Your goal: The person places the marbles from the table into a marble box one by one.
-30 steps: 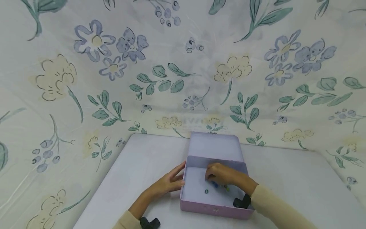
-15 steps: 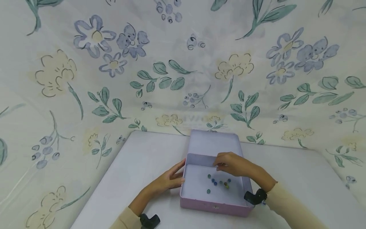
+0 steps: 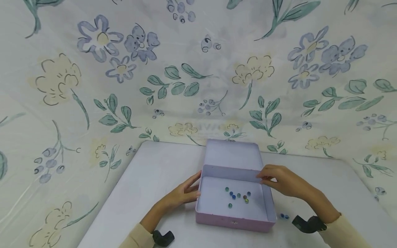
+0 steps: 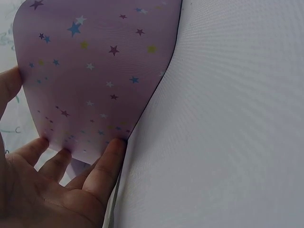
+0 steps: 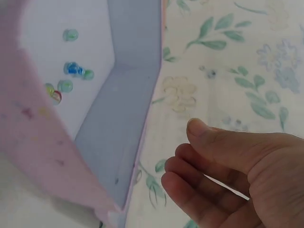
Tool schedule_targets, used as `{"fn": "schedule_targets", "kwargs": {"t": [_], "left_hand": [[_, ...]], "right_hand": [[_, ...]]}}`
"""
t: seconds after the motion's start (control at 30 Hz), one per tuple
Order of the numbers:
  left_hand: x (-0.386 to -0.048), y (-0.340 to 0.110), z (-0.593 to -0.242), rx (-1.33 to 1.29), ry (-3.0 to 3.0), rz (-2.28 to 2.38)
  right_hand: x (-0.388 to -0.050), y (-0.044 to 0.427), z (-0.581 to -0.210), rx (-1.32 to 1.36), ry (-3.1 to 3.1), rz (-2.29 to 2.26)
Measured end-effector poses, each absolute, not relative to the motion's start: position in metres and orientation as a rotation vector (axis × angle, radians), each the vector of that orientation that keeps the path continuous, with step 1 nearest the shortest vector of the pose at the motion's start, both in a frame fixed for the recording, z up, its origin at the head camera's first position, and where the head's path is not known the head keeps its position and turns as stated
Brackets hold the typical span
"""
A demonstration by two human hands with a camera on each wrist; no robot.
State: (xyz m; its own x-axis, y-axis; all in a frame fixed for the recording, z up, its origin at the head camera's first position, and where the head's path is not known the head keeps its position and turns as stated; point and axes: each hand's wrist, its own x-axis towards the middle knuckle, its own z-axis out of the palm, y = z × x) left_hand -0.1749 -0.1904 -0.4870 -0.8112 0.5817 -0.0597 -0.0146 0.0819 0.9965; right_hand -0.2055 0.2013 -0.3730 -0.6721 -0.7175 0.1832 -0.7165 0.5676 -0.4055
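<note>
A pink-lilac metal box (image 3: 232, 222) stands on the table with its lid (image 3: 232, 151) swung back. Inside lie several glass marbles, among them a green marble (image 3: 230, 205), a blue marble (image 3: 234, 197) and a yellow-green marble (image 3: 246, 200). My left hand (image 3: 179, 197) touches the box's left side with outstretched fingers; the left wrist view shows its fingertips on the star-patterned wall (image 4: 95, 85). Beside the box's right back corner hovers my right hand (image 3: 283, 179), its fingers loosely bent. Nothing shows between its thumb and fingers in the right wrist view.
Two blue marbles (image 3: 284, 216) lie on the white table (image 3: 155, 172) just right of the box, close to the right wrist's black camera (image 3: 309, 224). A flower-printed sheet (image 3: 186, 86) rises behind the table and at its sides.
My right hand has lifted from the marbles in the box and moved right, past the right rim. The front green marble has shifted slightly right. My left hand stays on the box's side.
</note>
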Motion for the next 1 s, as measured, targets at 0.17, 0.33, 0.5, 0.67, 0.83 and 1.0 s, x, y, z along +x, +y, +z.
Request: {"fn": "schedule_targets", "kwargs": {"t": [0.17, 0.33, 0.5, 0.67, 0.83, 1.0], "left_hand": [[-0.175, -0.192, -0.488, 0.561, 1.915, 1.783], [-0.177, -0.191, -0.490, 0.560, 1.929, 1.780], [-0.178, -0.190, -0.490, 0.559, 1.928, 1.788], [-0.176, -0.189, -0.489, 0.552, 1.930, 1.794], [-0.176, -0.189, -0.490, 0.551, 1.920, 1.796], [-0.177, -0.190, -0.491, 0.536, 1.920, 1.796]], "right_hand": [[-0.196, 0.228, -0.379, -1.245, 2.830, -0.816], [-0.187, 0.249, -0.390, -1.188, 2.847, -0.818], [-0.178, 0.266, -0.411, -1.133, 2.804, -0.891], [-0.168, 0.278, -0.434, -1.014, 2.770, -0.929], [-0.159, 0.287, -0.453, -0.942, 2.737, -0.951], [-0.156, 0.289, -0.465, -0.954, 2.724, -0.987]]}}
